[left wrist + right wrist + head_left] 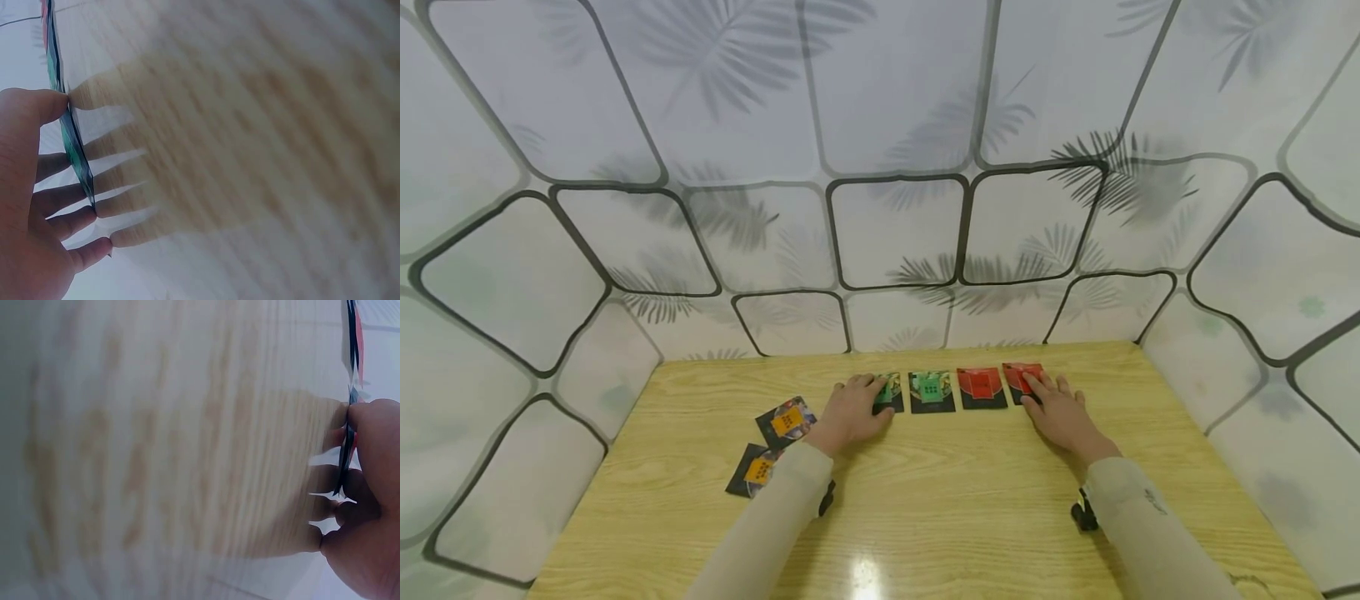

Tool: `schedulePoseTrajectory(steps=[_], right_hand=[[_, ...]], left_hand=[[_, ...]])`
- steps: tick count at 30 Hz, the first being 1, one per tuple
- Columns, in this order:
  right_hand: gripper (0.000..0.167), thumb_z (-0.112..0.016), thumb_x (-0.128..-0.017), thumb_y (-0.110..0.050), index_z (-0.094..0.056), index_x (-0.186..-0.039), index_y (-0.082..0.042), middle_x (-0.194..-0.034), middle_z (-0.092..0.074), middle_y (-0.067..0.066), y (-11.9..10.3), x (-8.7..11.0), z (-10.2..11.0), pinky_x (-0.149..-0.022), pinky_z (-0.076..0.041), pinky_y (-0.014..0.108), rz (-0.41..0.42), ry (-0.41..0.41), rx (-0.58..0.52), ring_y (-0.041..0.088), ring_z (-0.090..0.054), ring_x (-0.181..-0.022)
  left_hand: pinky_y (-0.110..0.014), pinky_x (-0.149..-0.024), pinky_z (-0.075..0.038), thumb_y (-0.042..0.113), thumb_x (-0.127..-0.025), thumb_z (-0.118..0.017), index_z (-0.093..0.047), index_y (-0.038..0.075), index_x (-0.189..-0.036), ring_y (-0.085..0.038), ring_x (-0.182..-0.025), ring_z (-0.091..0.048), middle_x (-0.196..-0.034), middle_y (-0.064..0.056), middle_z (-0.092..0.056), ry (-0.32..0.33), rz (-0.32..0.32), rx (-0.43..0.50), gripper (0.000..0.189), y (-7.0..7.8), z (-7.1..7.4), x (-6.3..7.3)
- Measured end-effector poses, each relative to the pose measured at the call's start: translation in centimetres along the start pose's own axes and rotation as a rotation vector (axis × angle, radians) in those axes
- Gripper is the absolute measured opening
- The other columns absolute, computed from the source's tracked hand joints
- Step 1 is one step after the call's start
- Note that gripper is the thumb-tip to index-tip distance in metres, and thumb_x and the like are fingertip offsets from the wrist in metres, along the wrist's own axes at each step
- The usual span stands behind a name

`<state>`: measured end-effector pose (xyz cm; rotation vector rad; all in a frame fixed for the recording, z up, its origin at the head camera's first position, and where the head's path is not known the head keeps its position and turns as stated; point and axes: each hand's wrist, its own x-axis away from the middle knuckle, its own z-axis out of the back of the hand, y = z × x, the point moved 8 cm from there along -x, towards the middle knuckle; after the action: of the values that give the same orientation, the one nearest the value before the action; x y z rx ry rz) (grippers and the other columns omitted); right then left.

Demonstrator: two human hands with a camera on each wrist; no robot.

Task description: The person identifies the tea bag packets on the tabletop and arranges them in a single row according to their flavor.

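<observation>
Four small flat packets lie in a row near the table's back edge. My left hand (pixel 852 410) rests on the leftmost, a green-and-black packet (pixel 891 393), and covers its left side. In the left wrist view its thumb and fingers are spread, with tips down along the packet's edge. Beside it lies a second green-and-black packet (pixel 932 392), then a red-and-black packet (pixel 981 388). On the right end, my right hand (pixel 1062 415) touches another red-and-black packet (pixel 1015 379) with extended fingers. The right wrist view shows that packet (pixel 347 453) edge-on under the fingers.
Left of my left arm lie two orange-and-black packets, one farther back (pixel 786 422) and one nearer (pixel 751 472), partly hidden by the sleeve. The wooden table (pixel 955 508) is bordered at the back and sides by patterned white fabric walls (pixel 895 233).
</observation>
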<state>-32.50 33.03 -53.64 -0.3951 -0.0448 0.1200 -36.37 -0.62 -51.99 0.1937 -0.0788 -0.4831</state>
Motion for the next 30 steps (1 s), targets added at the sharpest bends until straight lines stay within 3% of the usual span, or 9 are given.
schedulePoseTrajectory(steps=[16,23,30], right_hand=[[0.061,-0.040,-0.115,-0.035,-0.032,-0.163,0.001,-0.165,-0.024,0.038,-0.6,-0.1,0.1,-0.114,-0.014,0.086,0.004,-0.017,-0.012,0.070,-0.013,-0.150],[0.061,-0.039,-0.115,-0.036,-0.032,-0.164,0.001,-0.166,-0.024,0.037,-0.2,-0.2,-0.1,-0.114,-0.014,0.086,0.001,-0.009,0.001,0.069,-0.013,-0.150],[0.061,-0.039,-0.115,-0.036,-0.031,-0.164,0.000,-0.166,-0.024,0.038,0.1,0.0,0.0,-0.114,-0.013,0.086,-0.004,-0.012,-0.002,0.069,-0.013,-0.150]], left_hand=[[-0.066,-0.120,-0.037,0.042,-0.106,-0.059,-0.051,0.015,-0.158,-0.042,-0.150,-0.044,-0.162,-0.020,-0.047,0.021,0.001,0.086,0.059,-0.9,1.4,0.9],[-0.065,-0.117,-0.042,0.042,-0.106,-0.060,-0.052,0.015,-0.156,-0.041,-0.147,-0.049,-0.158,-0.020,-0.051,0.041,0.007,0.003,0.058,-2.4,2.4,1.3],[-0.064,-0.114,-0.044,0.039,-0.105,-0.062,-0.052,0.011,-0.155,-0.042,-0.142,-0.053,-0.152,-0.020,-0.057,0.041,0.044,-0.007,0.059,-4.6,2.7,2.8]])
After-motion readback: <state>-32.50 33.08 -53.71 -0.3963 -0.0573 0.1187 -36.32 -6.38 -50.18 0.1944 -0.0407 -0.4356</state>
